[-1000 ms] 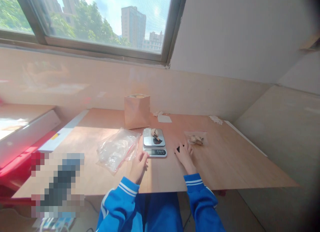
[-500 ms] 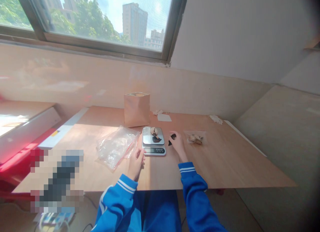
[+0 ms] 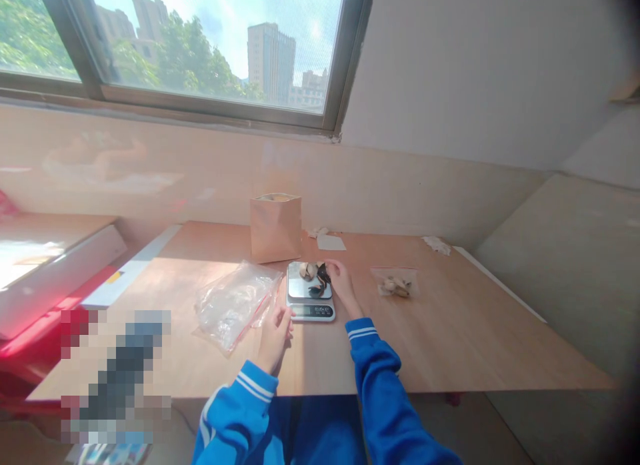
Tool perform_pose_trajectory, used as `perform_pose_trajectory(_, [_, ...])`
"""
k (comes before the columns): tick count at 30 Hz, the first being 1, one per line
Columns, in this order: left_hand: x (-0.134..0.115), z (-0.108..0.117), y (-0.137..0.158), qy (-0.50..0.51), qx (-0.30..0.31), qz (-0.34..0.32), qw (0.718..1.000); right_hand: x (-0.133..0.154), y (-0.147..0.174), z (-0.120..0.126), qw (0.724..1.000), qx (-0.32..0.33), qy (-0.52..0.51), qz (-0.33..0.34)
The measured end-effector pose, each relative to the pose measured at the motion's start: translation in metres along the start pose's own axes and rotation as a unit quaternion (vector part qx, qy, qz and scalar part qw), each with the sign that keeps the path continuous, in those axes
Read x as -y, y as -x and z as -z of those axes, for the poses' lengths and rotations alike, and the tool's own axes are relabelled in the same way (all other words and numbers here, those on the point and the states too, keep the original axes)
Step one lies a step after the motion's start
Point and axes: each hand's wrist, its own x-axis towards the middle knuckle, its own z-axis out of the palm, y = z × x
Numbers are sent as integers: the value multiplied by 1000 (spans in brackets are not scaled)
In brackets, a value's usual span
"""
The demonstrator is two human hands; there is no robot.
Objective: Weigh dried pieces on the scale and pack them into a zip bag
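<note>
A digital kitchen scale [image 3: 320,313] stands mid-table with its metal plate toward the wall. On the plate lie a pale, cracked round piece, like a dried mushroom [image 3: 307,271], and a dark curled dried piece [image 3: 316,291]. My right hand [image 3: 342,281] is over the plate's right side, fingers pinched on another dark curled dried piece [image 3: 323,274], which touches or nearly touches the plate. My left hand [image 3: 275,333] rests by the scale's front left corner, fingers loosely bent and slightly apart. Its fingertips are at the scale's edge; I see nothing held in them.
A crumpled clear plastic bag [image 3: 233,301] lies left of the scale. Behind it stands an open brown paper bag [image 3: 276,230]. A small clear bag of pale dried pieces [image 3: 396,285] is at right. White paper [image 3: 331,243] lies near the wall. The wooden table's front edge is close to me.
My right hand has moved left from beside the scale to over its plate, carrying the dark dried piece. My left hand stays at the scale's corner. The view has tilted slightly.
</note>
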Motion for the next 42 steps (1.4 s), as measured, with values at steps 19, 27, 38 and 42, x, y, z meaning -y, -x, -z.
perform_pose_trajectory(19, [1, -1, 1, 9, 10, 3, 1000, 24, 30, -26, 969, -21, 242, 32])
perform_pose_trajectory(27, [-4, -1, 2, -14, 0, -27, 1000, 24, 30, -12, 970, -16, 239, 34])
perform_pose_trajectory(38, [-2, 4, 7, 17, -25, -3, 1000, -30, 46, 21, 972, -168, 155, 52])
perform_pose_trajectory(42, [-3, 5, 7, 28, -43, -4, 999, -42, 51, 29, 973, -172, 149, 40])
